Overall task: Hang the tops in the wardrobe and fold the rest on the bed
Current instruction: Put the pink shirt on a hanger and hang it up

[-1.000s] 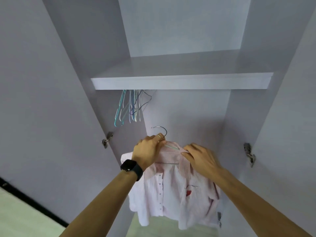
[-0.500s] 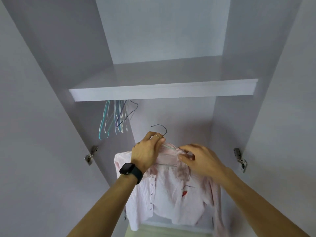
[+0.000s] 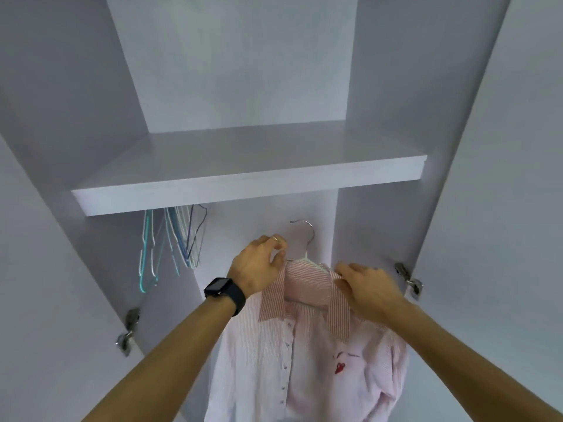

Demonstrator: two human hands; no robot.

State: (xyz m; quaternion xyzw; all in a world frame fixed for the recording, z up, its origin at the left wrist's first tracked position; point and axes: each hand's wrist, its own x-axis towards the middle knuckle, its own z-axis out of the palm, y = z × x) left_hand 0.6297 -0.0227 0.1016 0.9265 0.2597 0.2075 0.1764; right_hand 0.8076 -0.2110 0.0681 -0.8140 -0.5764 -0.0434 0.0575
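A pale pink striped shirt with a red emblem on the chest hangs on a white hanger with a metal hook, inside the open wardrobe. My left hand, with a black watch on the wrist, grips the left shoulder of the shirt and hanger by the collar. My right hand pinches the right side of the collar. The hook's top sits just under the shelf; the rail is hidden behind the shelf edge.
Several empty hangers, teal, blue and white, hang bunched at the left under the shelf. Metal door hinges show at left and right. The wardrobe's side walls stand close on both sides.
The shirt and both hands have shifted right and closer under the shelf. My left hand moved off the hook base to the left shoulder; the collar now lies spread open.
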